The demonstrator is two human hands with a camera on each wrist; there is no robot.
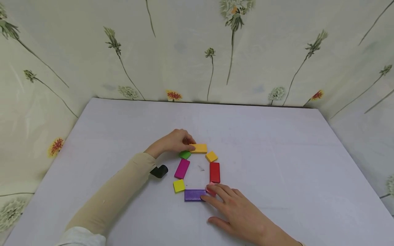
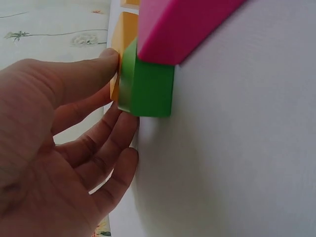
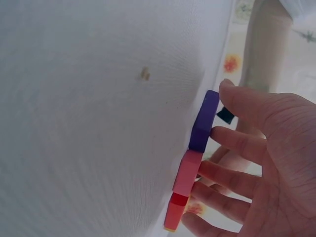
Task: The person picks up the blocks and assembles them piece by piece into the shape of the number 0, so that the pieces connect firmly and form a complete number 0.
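Colourful blocks form a ring on the white table. At the ring's far side my left hand (image 1: 176, 140) pinches the left end of a long orange block (image 1: 201, 148) between thumb and fingers. Right by that thumb lies a green block (image 2: 153, 91), then a magenta block (image 1: 182, 168) and a yellow block (image 1: 179, 186). My right hand (image 1: 240, 213) spreads loosely over the near right corner, its fingertips at a purple block (image 1: 193, 195) and a pink block (image 3: 187, 173), which it partly hides. A red block (image 1: 215, 172) and a small orange block (image 1: 211, 156) line the right side.
The white table (image 1: 277, 153) stretches out around the ring, its far edge against a flower-printed cloth (image 1: 184, 51). A black object (image 1: 160, 171) shows beside the left sleeve (image 1: 117, 194). Small specks lie inside the ring.
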